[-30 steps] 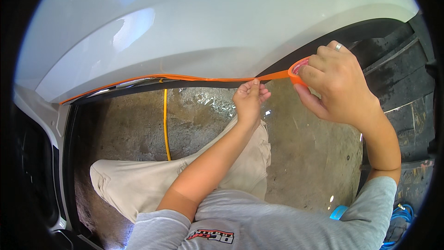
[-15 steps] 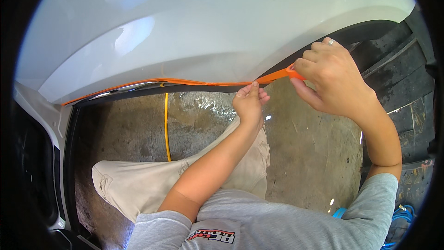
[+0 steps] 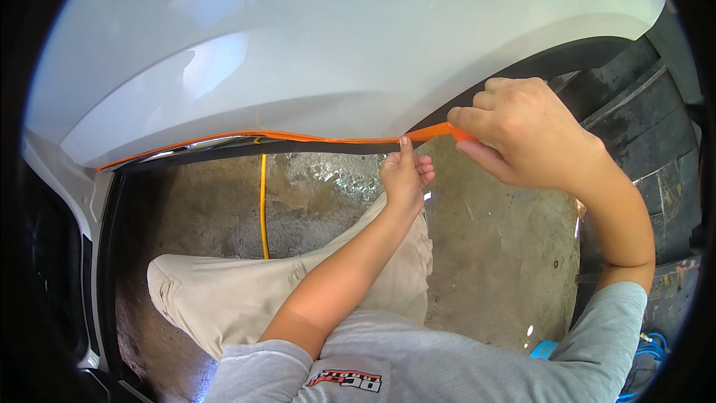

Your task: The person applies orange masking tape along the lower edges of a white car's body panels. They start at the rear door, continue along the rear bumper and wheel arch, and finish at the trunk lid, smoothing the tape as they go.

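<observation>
A strip of orange masking tape [image 3: 298, 136] runs along the lower edge of the silver-white car panel [image 3: 298, 37]. My left hand [image 3: 406, 177] has its thumb raised and pressed on the tape near where the wheel arch begins. Its other fingers are loosely curled below, with nothing visible in them. Higher and to the right, my right hand [image 3: 526, 130] is closed on the tape's roll, which shows as an orange patch under the fingers. Between the two hands the tape stretches taut, rising slightly to the right; most of the roll is hidden by my hand.
Black wheel-arch trim [image 3: 552, 63] curves at the upper right beside dark panels [image 3: 641, 119]. A yellow hose [image 3: 264, 205] crosses the wet concrete floor [image 3: 507, 254]. An open car door [image 3: 56, 186] stands at left; a coiled blue hose [image 3: 649, 347] lies at lower right.
My right hand has shifted slightly left and down with the tape roll. My left thumb has straightened and moved a little left along the tape.
</observation>
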Available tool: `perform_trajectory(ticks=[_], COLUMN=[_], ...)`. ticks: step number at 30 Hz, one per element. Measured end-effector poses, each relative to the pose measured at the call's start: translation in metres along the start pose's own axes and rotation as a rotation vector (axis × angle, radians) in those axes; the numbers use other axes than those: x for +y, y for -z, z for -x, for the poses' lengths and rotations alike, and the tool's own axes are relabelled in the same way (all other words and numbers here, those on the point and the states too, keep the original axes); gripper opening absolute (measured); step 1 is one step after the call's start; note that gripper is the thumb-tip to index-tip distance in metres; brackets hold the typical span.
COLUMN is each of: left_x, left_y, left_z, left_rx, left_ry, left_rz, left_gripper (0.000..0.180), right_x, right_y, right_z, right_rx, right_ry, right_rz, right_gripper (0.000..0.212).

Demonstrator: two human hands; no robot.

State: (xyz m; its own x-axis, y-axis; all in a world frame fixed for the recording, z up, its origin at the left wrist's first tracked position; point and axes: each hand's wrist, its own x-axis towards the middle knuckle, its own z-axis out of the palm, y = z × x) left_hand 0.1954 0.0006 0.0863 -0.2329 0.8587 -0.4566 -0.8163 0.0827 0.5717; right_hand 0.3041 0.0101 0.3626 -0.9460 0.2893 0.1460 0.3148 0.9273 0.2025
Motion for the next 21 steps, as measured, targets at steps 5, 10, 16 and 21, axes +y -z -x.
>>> perform_trajectory(ticks=[5,10,16,21], left_x=[-0.006,-0.006,-0.007,0.001], left_y=[-0.002,0.004,0.014,0.016], left_z=[-0.002,-0.006,-0.015,-0.018], left_rx=[-0.087,-0.137,-0.143,-0.223], left_ry=[0.017,0.027,-0.021,-0.111], left_rz=[0.043,0.079,-0.009,-0.075], left_gripper=[0.046,0.045,0.043,0.041], right_x=[0.010,0.014,0.016,0.019], right_y=[0.025,0.053,0.042,0.037], right_z=[-0.008,-0.012,-0.015,-0.015], right_rx=[-0.147,-0.104,-0.051,0.041], right_ry=[0.124,0.051,-0.209,-0.239], right_rz=[0.037,0.180,0.336,0.310], right_gripper=[0.020,0.018,0.024,0.024])
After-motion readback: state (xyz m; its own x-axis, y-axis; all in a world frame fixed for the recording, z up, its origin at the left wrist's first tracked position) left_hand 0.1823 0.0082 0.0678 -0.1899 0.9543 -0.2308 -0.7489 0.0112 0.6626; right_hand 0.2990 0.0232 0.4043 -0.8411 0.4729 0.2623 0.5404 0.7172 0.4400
